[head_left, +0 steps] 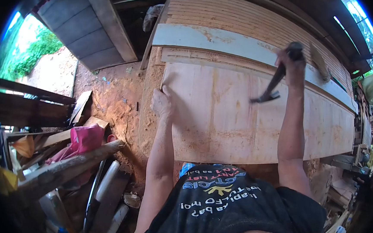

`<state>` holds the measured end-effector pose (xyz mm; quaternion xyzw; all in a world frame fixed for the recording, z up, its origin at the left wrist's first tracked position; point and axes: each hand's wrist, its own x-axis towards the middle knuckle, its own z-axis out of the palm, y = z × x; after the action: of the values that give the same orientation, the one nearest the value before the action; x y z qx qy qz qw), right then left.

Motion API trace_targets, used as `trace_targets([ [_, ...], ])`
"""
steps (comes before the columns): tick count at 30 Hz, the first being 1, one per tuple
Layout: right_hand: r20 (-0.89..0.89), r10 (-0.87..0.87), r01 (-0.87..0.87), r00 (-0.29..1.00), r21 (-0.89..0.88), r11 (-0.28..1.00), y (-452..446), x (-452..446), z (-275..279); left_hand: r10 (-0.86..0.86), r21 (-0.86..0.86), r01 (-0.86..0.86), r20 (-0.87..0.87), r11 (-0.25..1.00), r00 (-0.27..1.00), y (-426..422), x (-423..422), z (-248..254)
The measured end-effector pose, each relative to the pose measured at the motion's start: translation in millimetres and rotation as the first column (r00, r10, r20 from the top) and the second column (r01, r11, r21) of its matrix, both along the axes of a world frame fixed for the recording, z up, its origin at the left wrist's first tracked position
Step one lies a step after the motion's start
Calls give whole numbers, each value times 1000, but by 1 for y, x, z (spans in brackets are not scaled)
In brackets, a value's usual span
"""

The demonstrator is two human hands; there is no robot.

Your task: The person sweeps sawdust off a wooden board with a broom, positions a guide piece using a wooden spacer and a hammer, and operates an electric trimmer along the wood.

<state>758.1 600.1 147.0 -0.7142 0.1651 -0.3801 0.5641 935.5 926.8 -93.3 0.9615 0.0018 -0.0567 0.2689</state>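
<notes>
Pale wood panel (238,113) lies flat on the surface (149,114). At its left edge rests the left hand (162,101), its arm stretched forward; whether the fingers grip, I cannot tell. The right hand (293,63) is closed around a dark hammer (275,82), raised above the panel, forearm nearly straight.

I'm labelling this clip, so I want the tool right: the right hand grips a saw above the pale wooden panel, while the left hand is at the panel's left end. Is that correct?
Not quite: the tool is a hammer, not a saw, as the head view shows. The right hand grips it above the pale wooden panel, while the left hand is at the panel's left end.
</notes>
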Motion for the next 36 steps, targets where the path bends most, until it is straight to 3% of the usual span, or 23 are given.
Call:
trace_targets([
  [1,116,-38,35,993,27,999,6,14,12,10,4,-10,-58,1000,998,-2,-2,7],
  [3,298,147,-205,943,175,963,1,40,29,-1,-31,-1,-75,1000,997,-4,-3,12],
  [5,447,239,-354,862,193,915,-13,82,16,7,-17,-9,-103,1000,995,-5,-4,19],
  [9,560,45,-255,827,302,919,-10,162,0,45,70,-34,-171,997,984,-13,-3,33],
  [12,643,-8,-253,765,312,916,-20,206,-21,68,111,-46,-204,993,977,-18,0,35],
  [15,642,-54,-271,765,397,877,-39,229,-41,91,147,-61,-203,987,975,-19,2,28],
  [20,688,-80,-277,722,393,877,-67,232,-61,105,154,-77,-184,985,977,-18,3,19],
  [24,605,-27,-289,795,418,861,-87,209,-58,113,194,-78,-175,978,978,-23,2,26],
  [27,578,-47,-218,815,379,899,-93,198,-53,114,197,-81,-160,977,981,-24,0,24],
  [28,591,56,-291,805,310,905,-88,198,-47,106,196,-76,-148,978,983,-23,1,23],
  [30,674,56,-240,737,182,954,-42,229,-33,10,207,1,-48,978,999,-13,5,2],
  [32,514,28,-87,857,90,992,-36,257,-18,-4,236,19,-64,972,998,-5,-8,5],
  [35,481,107,-173,870,96,980,-51,252,-18,69,212,-41,-123,976,990,-26,-2,20],
  [36,554,138,-222,821,87,971,-55,244,-23,65,199,-41,-115,979,991,-26,-2,20],
])
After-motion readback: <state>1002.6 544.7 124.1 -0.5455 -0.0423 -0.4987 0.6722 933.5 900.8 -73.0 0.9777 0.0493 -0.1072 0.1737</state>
